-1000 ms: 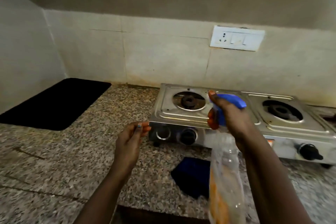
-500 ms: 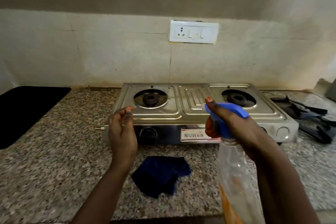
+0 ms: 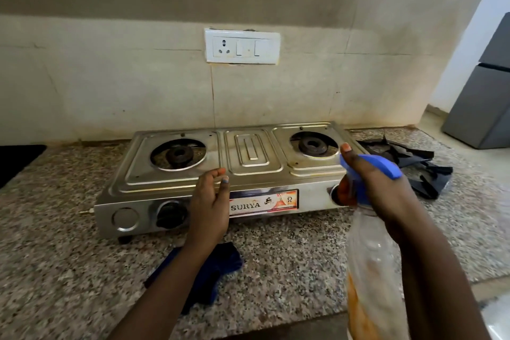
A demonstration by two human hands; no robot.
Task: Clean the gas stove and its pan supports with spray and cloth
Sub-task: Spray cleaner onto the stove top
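A steel two-burner gas stove [image 3: 254,159] stands on the granite counter with both burners bare. Its black pan supports [image 3: 414,168] lie on the counter to the stove's right. My right hand [image 3: 378,188] grips the blue trigger head of a clear spray bottle [image 3: 369,265] with orange liquid, held in front of the stove's right end. My left hand [image 3: 211,201] hovers in front of the stove's middle, fingers loosely curled and holding nothing. A dark blue cloth [image 3: 218,265] lies on the counter below my left forearm, partly hidden by it.
The speckled granite counter [image 3: 55,257] runs left and right. A black mat [image 3: 16,160] lies at the far left. A white socket and switch plate [image 3: 242,45] sits on the tiled wall behind. A grey fridge [image 3: 485,91] stands at the far right.
The view has swung right, bringing the stove to the centre and the pan supports and fridge into sight. Both hands have stayed raised before the stove, the bottle still in my right.
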